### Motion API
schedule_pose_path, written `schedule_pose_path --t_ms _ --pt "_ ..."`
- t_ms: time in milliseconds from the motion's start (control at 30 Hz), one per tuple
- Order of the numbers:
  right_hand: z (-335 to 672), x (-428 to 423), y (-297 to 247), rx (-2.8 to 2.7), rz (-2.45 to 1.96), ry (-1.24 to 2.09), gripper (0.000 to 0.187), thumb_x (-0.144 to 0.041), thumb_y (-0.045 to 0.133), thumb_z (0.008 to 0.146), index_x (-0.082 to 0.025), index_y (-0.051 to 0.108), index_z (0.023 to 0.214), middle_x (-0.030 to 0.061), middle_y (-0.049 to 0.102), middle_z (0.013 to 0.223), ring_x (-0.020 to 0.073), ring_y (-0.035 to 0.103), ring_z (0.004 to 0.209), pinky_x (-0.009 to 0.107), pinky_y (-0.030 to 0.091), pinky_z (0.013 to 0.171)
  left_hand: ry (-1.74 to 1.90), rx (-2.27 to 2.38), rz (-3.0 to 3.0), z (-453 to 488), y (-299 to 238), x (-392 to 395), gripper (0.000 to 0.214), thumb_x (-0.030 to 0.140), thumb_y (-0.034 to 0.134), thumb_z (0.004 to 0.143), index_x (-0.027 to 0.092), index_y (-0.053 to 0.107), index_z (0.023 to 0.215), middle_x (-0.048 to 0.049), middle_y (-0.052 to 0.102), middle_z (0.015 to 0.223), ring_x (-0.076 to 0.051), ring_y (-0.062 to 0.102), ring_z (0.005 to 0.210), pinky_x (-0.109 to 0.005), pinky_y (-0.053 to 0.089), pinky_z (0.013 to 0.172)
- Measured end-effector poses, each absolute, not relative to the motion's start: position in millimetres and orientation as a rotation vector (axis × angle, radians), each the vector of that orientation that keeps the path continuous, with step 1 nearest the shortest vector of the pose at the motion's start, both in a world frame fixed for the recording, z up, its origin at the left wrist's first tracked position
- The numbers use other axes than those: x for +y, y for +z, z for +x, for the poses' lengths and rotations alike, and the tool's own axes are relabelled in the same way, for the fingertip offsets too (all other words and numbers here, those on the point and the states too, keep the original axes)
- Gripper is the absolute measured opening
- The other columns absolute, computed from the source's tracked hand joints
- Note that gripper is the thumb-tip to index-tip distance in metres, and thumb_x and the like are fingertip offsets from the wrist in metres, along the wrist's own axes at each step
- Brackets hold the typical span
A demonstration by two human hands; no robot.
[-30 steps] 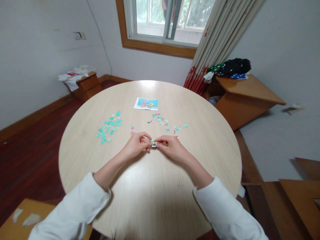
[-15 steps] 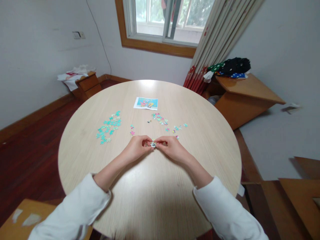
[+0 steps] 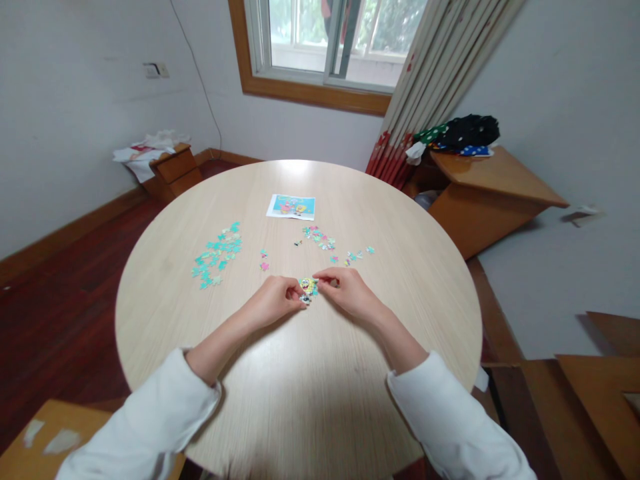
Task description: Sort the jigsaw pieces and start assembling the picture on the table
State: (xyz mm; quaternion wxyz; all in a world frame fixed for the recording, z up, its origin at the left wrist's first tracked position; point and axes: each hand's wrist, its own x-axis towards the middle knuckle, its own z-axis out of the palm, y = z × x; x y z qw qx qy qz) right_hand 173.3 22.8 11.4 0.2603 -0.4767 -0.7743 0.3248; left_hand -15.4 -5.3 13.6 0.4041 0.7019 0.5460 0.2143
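Note:
A small joined section of jigsaw puzzle (image 3: 308, 287), with a yellow cartoon face and some blue, lies on the table between my hands. My left hand (image 3: 277, 298) pinches the section at its lower left, thumb and finger meeting at a black-and-white puzzle piece (image 3: 305, 301). On the opposite side, my right hand (image 3: 344, 287) has its fingertips closed at the section's upper right edge. Whatever sits between those fingertips is too small to make out.
The round table (image 3: 280, 413) bears a heap of turquoise puzzle pieces (image 3: 220, 253) at left and mixed loose pieces (image 3: 319, 237) beyond my hands. A printed picture (image 3: 291, 207) lies farther back. Two pink-and-teal pieces (image 3: 265, 266) rest near my left hand.
My right hand has shifted slightly up and right, my left slightly down. The yellow face section between them now shows, where earlier the fingers met closely over it.

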Motion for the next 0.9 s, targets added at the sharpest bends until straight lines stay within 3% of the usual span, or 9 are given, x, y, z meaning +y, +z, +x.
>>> schedule_pose_path --t_ms 600,900 --pt "167.9 15.6 17.0 -2.238 -1.262 0.885 0.013 -0.006 0.058 0.075 -0.014 0.068 0.075 0.0028 0.065 0.075 0.0106 0.056 0.069 0.021 0.040 0.064 0.484 1.454 1.806 -12.7 11.4 -6.9 0.014 0.028 0.064 0.068 0.014 0.067 0.072 0.0008 0.060 0.060 -0.012 0.052 0.056 -0.023 0.033 0.055" --pt "166.3 14.5 16.1 -2.264 -1.273 0.925 0.011 -0.009 0.058 0.077 -0.014 0.068 0.076 0.0027 0.064 0.074 0.0105 0.056 0.069 0.021 0.039 0.064 0.472 1.479 1.830 -10.2 14.5 -7.8 0.011 0.024 0.063 0.070 0.014 0.066 0.072 0.0004 0.061 0.062 -0.012 0.053 0.058 -0.023 0.034 0.057"
